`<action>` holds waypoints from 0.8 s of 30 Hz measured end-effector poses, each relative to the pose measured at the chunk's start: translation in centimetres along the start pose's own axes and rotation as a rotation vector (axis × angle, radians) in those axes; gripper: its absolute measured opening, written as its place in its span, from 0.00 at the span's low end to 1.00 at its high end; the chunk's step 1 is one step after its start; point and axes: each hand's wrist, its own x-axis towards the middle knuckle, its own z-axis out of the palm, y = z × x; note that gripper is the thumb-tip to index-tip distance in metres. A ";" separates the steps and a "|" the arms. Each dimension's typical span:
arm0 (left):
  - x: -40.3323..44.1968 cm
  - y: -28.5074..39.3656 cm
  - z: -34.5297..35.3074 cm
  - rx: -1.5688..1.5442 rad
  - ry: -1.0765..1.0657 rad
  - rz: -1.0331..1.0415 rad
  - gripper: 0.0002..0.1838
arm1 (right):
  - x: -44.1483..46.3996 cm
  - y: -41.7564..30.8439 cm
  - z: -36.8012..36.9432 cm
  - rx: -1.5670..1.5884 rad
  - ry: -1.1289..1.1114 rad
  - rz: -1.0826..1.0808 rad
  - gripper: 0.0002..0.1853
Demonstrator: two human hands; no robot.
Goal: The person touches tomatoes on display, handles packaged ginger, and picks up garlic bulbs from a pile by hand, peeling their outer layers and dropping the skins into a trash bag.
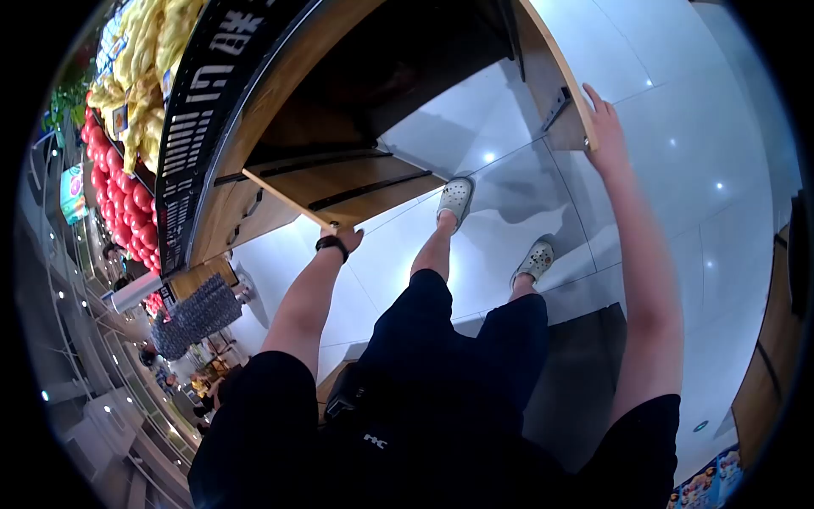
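Two wooden cabinet doors stand swung out from a display stand. My left hand (350, 241), with a black band at the wrist, is closed at the outer corner of the left door (365, 188); some of its fingers are hidden. Black metal strips run across that door's inner face. On the other side, my right hand (607, 136) lies against the outer face of the right door (555, 72), near its corner, its fingers stretched out and slightly apart. Between the doors is the dark cabinet interior (339, 76), whose contents I cannot make out.
Red round fruit (119, 199) and yellow wrapped produce (144, 64) lie on the stand behind a black slatted panel (191, 144). My feet in light clogs (456, 197) stand on glossy floor tiles (678, 170). A person in grey (199, 318) is at the left.
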 end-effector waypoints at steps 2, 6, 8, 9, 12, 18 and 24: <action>-0.6 0.7 -0.3 0.050 0.065 -0.017 0.35 | 0.0 2.4 -0.1 -0.014 -0.028 -0.001 0.25; 0.1 4.0 -4.0 -0.015 -0.284 -0.209 0.36 | -0.6 3.5 1.5 0.078 -0.049 0.082 0.34; 1.4 3.4 -2.6 0.014 -0.152 -0.166 0.36 | -0.4 2.4 1.7 0.084 -0.073 0.085 0.35; 1.8 2.9 -2.4 0.045 -0.039 -0.124 0.35 | -0.5 0.7 0.9 0.079 -0.062 0.087 0.35; 3.1 4.7 -7.7 0.020 -0.147 -0.144 0.34 | -0.5 -3.3 1.6 0.066 -0.107 0.102 0.33; 8.7 4.0 -9.4 -0.127 0.214 -0.129 0.37 | 3.7 -14.3 3.2 0.008 -0.354 0.233 0.30; 10.6 -0.5 -14.7 -0.588 0.313 0.064 0.32 | 11.1 -22.5 4.0 0.220 -0.510 0.290 0.43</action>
